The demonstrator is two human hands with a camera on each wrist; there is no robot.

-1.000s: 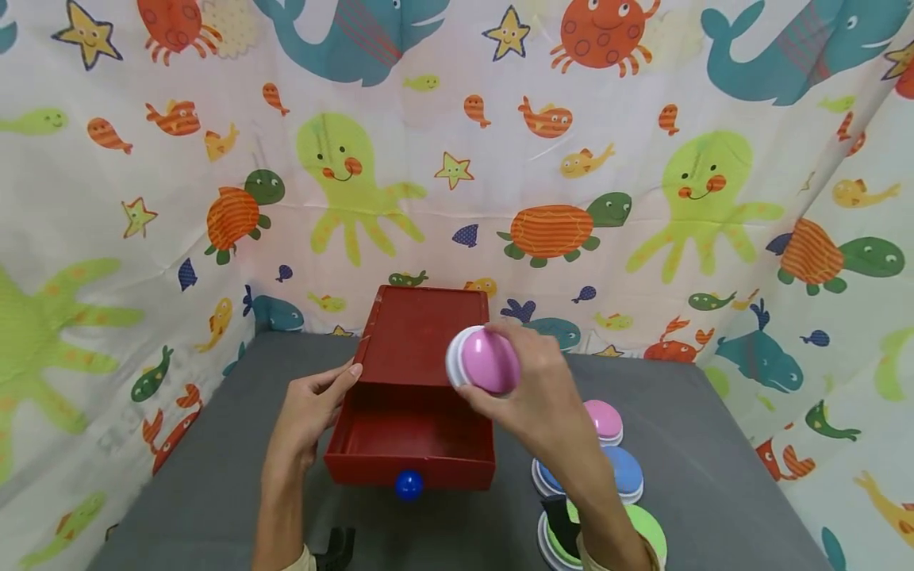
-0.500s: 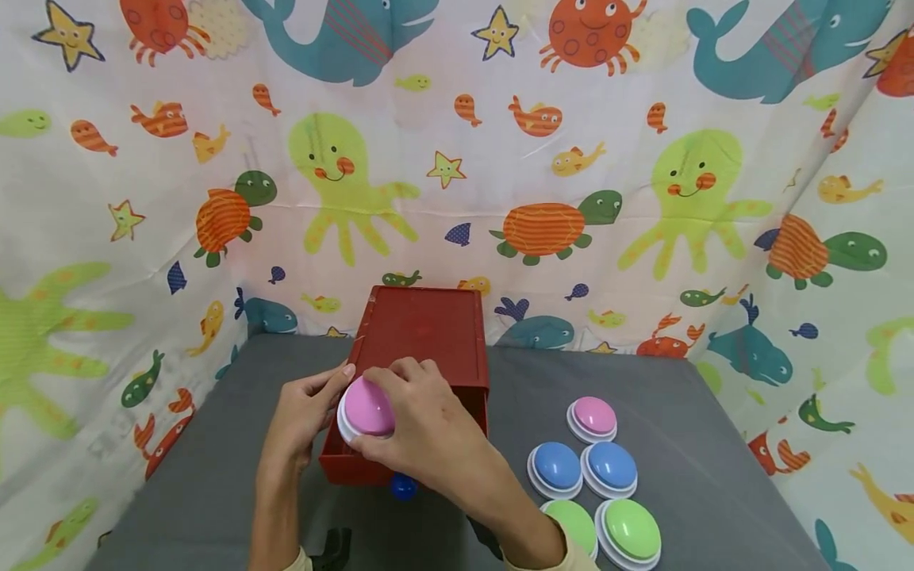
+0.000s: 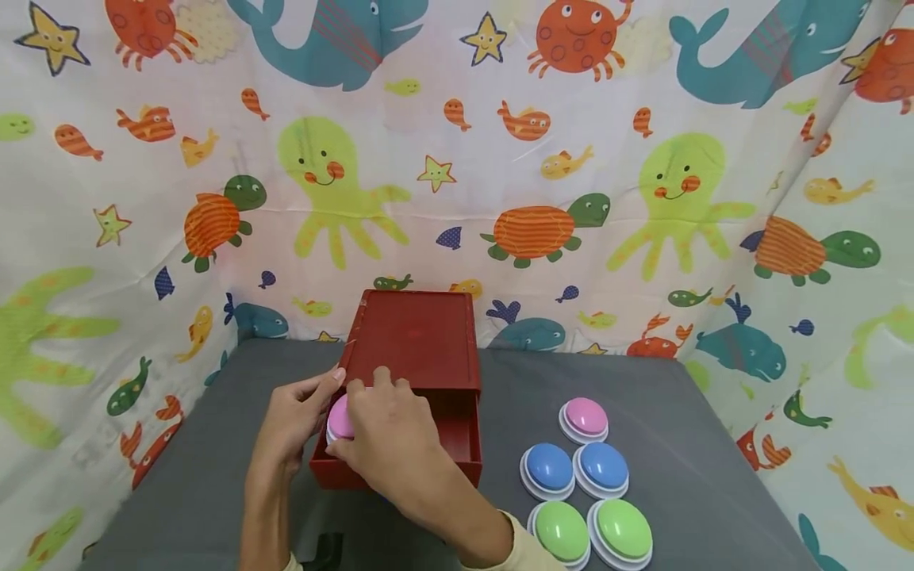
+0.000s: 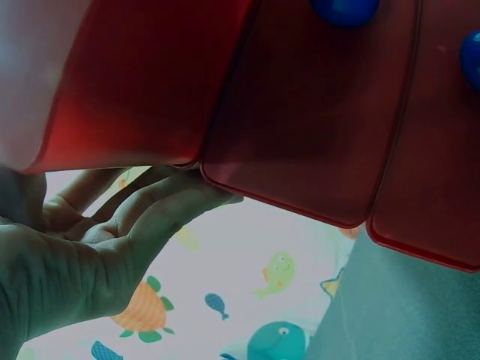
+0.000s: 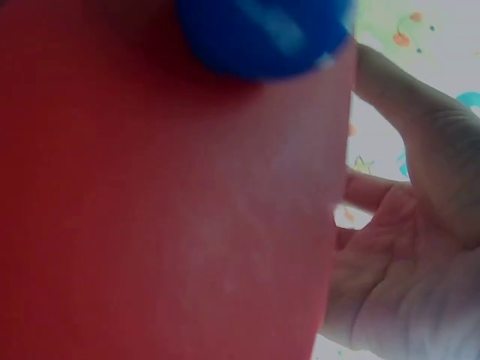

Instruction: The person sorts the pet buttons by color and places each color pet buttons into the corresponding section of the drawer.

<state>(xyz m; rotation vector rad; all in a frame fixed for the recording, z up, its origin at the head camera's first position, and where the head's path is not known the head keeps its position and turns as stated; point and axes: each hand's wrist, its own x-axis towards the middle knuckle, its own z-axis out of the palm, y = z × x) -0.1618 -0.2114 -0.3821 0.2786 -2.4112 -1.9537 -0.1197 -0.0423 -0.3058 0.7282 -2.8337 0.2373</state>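
A red drawer unit (image 3: 414, 337) stands in the middle of the head view, its top drawer (image 3: 457, 428) pulled out. My right hand (image 3: 396, 440) grips a pink dome button with a white base (image 3: 340, 419) at the drawer's left side, partly hidden behind the fingers. The left hand (image 3: 296, 416) rests against the unit's left side, its thumb at the top front corner. In the left wrist view, fairly straight fingers (image 4: 161, 202) touch the unit's edge. The right wrist view shows the drawer front (image 5: 187, 202) with its blue knob (image 5: 262, 34) beside the right palm.
Right of the unit, a pink button (image 3: 585, 416), two blue buttons (image 3: 550, 466) and two green buttons (image 3: 560, 531) sit on the grey table (image 3: 685, 476). Lower drawer fronts (image 4: 307, 112) also carry blue knobs. A sea-animal curtain (image 3: 457, 301) hangs behind.
My right hand has carried the pink button left from in front of the unit's top and lowered it into the open drawer's left side. The left hand keeps its place on the unit.
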